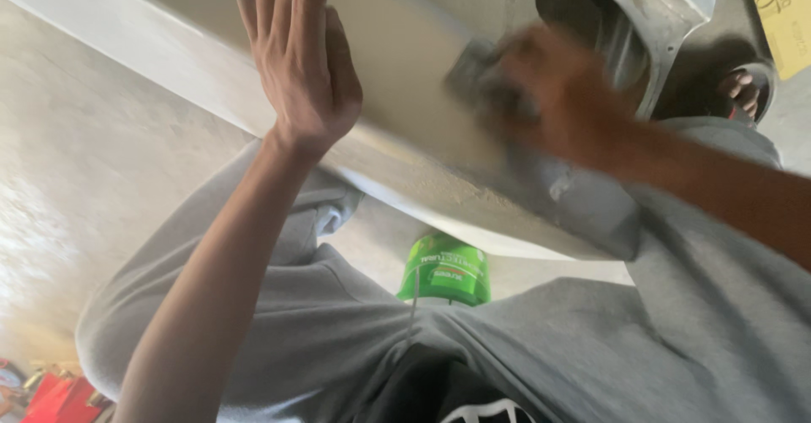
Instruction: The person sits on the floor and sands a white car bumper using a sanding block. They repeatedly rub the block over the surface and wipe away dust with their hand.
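A long pale grey panel, shaped like a car body part, lies across my lap. My left hand rests flat on its upper part, fingers spread and pressing it down. My right hand is blurred with motion and grips a small dark sanding block held against the panel's surface. The panel's lower edge looks rough and dusty.
A green tub with a label stands on the floor under the panel, between my knees in grey trousers. A sandalled foot shows at the upper right beside a yellow cardboard piece. Red objects lie at the bottom left on the concrete floor.
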